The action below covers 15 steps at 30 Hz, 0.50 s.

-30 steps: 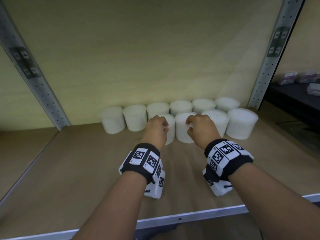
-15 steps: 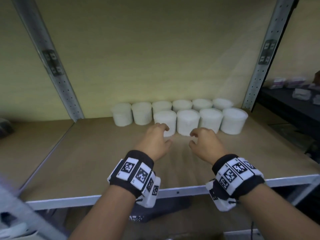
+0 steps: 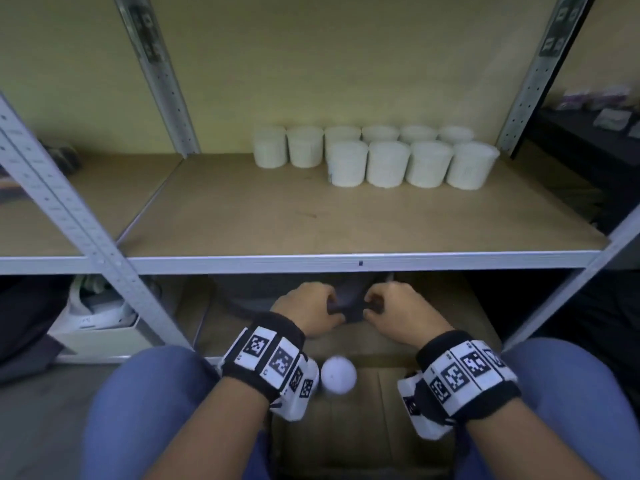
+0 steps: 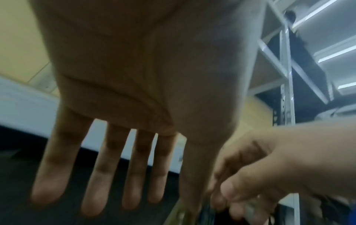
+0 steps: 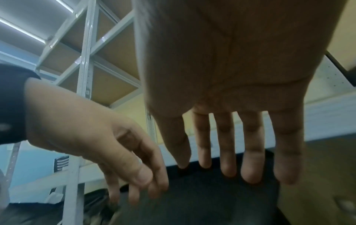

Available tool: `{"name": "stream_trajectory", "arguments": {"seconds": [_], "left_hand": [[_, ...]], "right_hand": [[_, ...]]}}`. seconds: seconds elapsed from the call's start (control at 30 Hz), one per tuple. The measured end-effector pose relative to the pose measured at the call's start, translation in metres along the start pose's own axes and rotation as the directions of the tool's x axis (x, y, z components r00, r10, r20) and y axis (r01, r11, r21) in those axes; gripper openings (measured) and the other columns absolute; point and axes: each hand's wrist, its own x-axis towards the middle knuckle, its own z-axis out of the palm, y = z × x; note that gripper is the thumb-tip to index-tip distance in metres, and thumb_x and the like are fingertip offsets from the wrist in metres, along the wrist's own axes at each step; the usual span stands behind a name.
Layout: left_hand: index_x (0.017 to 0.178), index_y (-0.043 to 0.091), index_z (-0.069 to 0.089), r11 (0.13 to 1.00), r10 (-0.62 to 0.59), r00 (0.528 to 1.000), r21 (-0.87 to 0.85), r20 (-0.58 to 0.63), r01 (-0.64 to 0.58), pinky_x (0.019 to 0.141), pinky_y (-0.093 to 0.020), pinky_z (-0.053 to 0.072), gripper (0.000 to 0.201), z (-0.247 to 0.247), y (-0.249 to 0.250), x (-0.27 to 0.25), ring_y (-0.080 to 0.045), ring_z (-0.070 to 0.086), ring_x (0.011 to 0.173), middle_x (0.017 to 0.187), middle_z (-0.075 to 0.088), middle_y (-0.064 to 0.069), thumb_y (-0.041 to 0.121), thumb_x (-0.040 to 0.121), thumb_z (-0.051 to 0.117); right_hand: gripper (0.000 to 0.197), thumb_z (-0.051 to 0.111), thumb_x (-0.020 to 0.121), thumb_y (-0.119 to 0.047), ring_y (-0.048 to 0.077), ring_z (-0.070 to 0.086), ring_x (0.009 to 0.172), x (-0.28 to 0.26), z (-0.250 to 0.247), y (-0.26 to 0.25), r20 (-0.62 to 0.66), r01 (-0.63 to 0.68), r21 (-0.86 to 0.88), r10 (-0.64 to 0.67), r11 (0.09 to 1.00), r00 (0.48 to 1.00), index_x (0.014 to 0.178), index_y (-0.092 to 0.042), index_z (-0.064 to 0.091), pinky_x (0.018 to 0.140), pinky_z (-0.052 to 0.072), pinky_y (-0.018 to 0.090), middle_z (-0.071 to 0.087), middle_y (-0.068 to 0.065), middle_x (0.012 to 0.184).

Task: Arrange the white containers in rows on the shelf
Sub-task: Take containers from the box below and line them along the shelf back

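Note:
Several white containers stand on the shelf board [image 3: 311, 216] at its back right. The back row [image 3: 304, 147] runs along the wall and the shorter front row [image 3: 388, 164] stands before its right part. Both hands are below the shelf, over a dark bag [image 3: 349, 303] in a cardboard box [image 3: 363, 420]. My left hand [image 3: 308, 313] and right hand [image 3: 398, 311] hold nothing. The wrist views show the fingers [image 4: 108, 175] [image 5: 250, 159] stretched out and spread. One loose white container [image 3: 337, 375] lies in the box beside my left wrist.
Grey metal uprights [image 3: 159, 74] [image 3: 104, 244] and the shelf's front rail [image 3: 346, 263] frame the bay. A white box [image 3: 97, 327] sits on the floor at lower left. Knees in blue trousers [image 3: 138, 410] flank the cardboard box. A dark table [image 3: 588, 140] stands at right.
Both hands have let go of the front-row containers and drawn back and down, from the shelf board to the box below it. The head view has pulled back.

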Motion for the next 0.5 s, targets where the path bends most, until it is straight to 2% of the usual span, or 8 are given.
{"name": "stream_trajectory", "arguments": {"seconds": [0.1, 0.2, 0.27, 0.37, 0.5], "left_hand": [[0.108, 0.020, 0.064, 0.995, -0.084, 0.982, 0.057, 0.170, 0.076, 0.093, -0.038, 0.052, 0.034, 0.038, -0.013, 0.000, -0.025, 0.062, 0.106, 0.119, 0.064, -0.005, 0.039, 0.080, 0.064], [0.114, 0.014, 0.065, 0.987, -0.155, 0.941, 0.096, 0.300, 0.132, 0.093, -0.037, 0.052, 0.038, 0.071, -0.026, 0.004, -0.027, 0.063, 0.107, 0.119, 0.066, -0.008, 0.036, 0.083, 0.064], [0.114, 0.010, 0.065, 0.983, -0.177, 0.917, 0.114, 0.359, 0.145, 0.091, -0.035, 0.051, 0.036, 0.089, -0.035, 0.008, -0.028, 0.064, 0.106, 0.119, 0.067, -0.009, 0.030, 0.084, 0.065], [0.123, 0.008, 0.060, 0.981, -0.185, 0.912, 0.118, 0.367, 0.152, 0.099, -0.035, 0.045, 0.038, 0.111, -0.048, 0.016, -0.029, 0.058, 0.117, 0.127, 0.062, -0.010, 0.023, 0.087, 0.063], [0.128, 0.005, 0.058, 0.972, -0.224, 0.919, 0.149, 0.326, 0.183, 0.108, -0.034, 0.039, 0.040, 0.141, -0.069, 0.036, -0.030, 0.050, 0.127, 0.136, 0.054, -0.016, 0.021, 0.091, 0.060]], "right_hand": [[0.025, 0.061, 0.084, -0.027, 0.023, 0.064, 0.100, -0.005, 0.035, 0.012, 0.099, -0.045, -0.023, 0.047, 0.999, 0.994, 0.106, -0.017, 0.068, 0.088, 0.054, 0.035, 0.067, 0.004, 0.109], [0.029, 0.060, 0.085, -0.033, 0.026, 0.064, 0.098, -0.001, 0.076, 0.027, 0.228, -0.083, -0.051, 0.092, 0.995, 0.969, 0.104, -0.012, 0.067, 0.086, 0.055, 0.039, 0.068, 0.008, 0.109], [0.035, 0.061, 0.084, -0.035, 0.026, 0.063, 0.104, 0.005, 0.100, 0.038, 0.292, -0.102, -0.086, 0.123, 0.991, 0.948, 0.113, -0.014, 0.064, 0.090, 0.054, 0.040, 0.065, 0.007, 0.117], [0.047, 0.063, 0.083, -0.035, 0.024, 0.059, 0.113, 0.016, 0.131, 0.055, 0.346, -0.113, -0.097, 0.140, 0.989, 0.928, 0.127, -0.019, 0.057, 0.096, 0.051, 0.037, 0.060, 0.004, 0.128], [0.051, 0.063, 0.080, -0.038, 0.027, 0.061, 0.111, 0.031, 0.172, 0.070, 0.379, -0.157, -0.114, 0.189, 0.981, 0.906, 0.126, -0.018, 0.058, 0.092, 0.052, 0.033, 0.064, 0.007, 0.125]]}}
